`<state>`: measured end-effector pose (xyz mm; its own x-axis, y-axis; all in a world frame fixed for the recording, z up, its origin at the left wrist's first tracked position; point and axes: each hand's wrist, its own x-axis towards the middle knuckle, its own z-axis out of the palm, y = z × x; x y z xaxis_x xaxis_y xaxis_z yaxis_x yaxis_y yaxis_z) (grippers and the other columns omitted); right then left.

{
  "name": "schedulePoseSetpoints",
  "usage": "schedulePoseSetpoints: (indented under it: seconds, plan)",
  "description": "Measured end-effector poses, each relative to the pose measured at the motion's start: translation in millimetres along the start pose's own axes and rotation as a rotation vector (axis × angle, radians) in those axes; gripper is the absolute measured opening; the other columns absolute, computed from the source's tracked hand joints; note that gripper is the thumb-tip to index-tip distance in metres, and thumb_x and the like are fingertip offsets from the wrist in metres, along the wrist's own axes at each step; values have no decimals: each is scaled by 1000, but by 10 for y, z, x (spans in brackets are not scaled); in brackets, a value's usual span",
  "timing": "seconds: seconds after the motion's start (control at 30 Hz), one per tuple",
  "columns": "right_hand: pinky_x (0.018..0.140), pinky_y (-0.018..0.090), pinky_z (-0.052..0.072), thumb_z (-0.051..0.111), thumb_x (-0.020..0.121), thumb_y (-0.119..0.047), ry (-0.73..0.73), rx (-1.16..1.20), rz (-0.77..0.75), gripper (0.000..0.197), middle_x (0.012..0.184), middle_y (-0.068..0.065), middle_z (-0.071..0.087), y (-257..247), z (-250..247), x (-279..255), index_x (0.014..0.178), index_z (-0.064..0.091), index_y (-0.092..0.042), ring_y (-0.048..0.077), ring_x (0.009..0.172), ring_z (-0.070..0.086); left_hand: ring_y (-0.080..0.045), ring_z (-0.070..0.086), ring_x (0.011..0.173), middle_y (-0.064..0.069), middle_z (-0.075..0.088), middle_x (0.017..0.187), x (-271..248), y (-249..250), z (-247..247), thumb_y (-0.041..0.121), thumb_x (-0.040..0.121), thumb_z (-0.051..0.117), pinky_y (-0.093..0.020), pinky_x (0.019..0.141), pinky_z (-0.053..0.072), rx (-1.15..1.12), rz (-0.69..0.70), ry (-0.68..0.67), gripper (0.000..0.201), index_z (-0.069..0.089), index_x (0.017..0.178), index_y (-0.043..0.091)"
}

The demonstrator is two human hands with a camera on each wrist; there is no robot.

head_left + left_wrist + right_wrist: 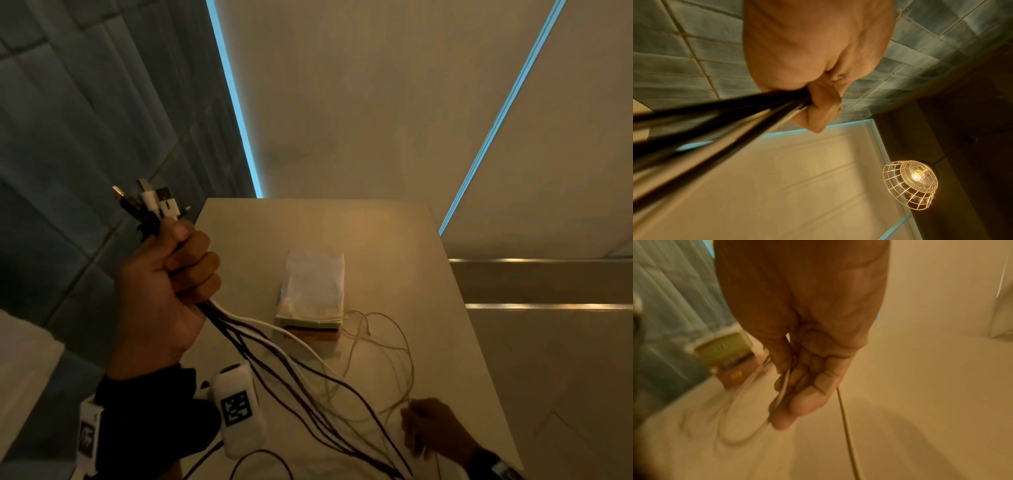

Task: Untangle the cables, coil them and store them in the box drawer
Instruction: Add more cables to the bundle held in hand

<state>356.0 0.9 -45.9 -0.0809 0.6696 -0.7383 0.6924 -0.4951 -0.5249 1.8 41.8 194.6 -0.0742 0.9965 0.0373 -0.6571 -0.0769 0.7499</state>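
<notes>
My left hand [171, 281] is raised at the table's left edge and grips a bundle of several black and white cables [274, 353], their plug ends [150, 200] sticking up above the fist. The cables [715, 128] run down from the fist across the table toward me. Low at the right, my right hand [433, 433] pinches a thin pale cable [380, 342] that loops over the table to the box. In the right wrist view that thin cable [784, 389] passes between thumb and fingers. A small box drawer [313, 308] with green and brown fronts sits mid-table under a white cover.
The beige table [394, 246] ends at a tiled wall on the left and a lit blue strip behind. A white wrist-camera unit [238, 407] hangs by my left forearm. A wire cage lamp [910, 185] glows overhead.
</notes>
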Motion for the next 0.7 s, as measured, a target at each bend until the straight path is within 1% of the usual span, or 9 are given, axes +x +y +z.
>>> schedulePoseSetpoints:
  seconds: [0.07,0.13,0.17,0.3,0.43,0.53,0.6,0.63,0.7]
  plan:
    - [50,25,52,52,97,-23,-66,26,-87,33,65,9,72,-252,-208,-156,74,67,-5,18,53,66,-4,19,42,9,40,52,8,34,-92,21,104,19,-17,33,27,-112,-58,-104,42,50,75,17]
    - [51,26,52,53,97,-26,-89,2,-152,34,65,9,72,-492,-411,-271,79,68,-2,17,51,65,-7,27,45,3,42,57,18,52,-128,23,106,17,-21,37,33,-265,-153,-255,43,51,83,10]
    - [52,27,53,54,96,-24,-95,15,-176,32,62,8,69,-601,-498,-322,79,68,-1,17,50,64,-8,28,46,3,40,58,17,47,-108,24,106,17,-22,38,34,-286,-178,-277,44,51,84,9]
    - [56,32,55,55,95,-15,-93,77,-310,26,61,9,64,-932,-731,-530,74,65,-3,24,53,64,-4,11,43,12,33,48,-77,16,116,25,104,21,-15,31,20,57,-77,-17,46,49,68,21]
    - [59,28,53,54,95,-16,-5,115,-523,27,61,6,63,-1069,-898,-653,74,65,-2,22,57,62,-5,8,44,12,30,48,-126,13,168,29,101,26,-16,32,16,123,-72,49,39,45,69,22]
    - [65,30,49,62,88,-29,119,466,-735,41,67,23,58,-996,-962,-545,69,60,7,25,63,56,-5,8,44,11,30,48,-145,24,161,30,100,27,-15,32,17,126,-78,61,37,45,69,22]
    - [65,29,50,67,75,-41,106,565,-681,49,73,26,59,-811,-917,-304,70,62,7,25,67,57,-5,8,45,11,30,48,-156,22,166,30,101,27,-15,32,16,128,-75,61,37,45,70,21]
    - [65,28,52,69,73,-41,56,467,-583,46,74,23,62,-718,-862,-165,72,64,4,23,67,60,-5,7,45,12,30,48,-161,22,171,30,101,27,-15,32,16,129,-75,65,37,45,70,21]
    - [62,22,53,66,84,-32,-131,-16,-261,29,76,12,68,-564,-716,74,75,68,-5,14,64,65,-5,7,45,12,29,48,-173,26,176,30,100,28,-15,32,17,125,-71,72,36,45,69,21]
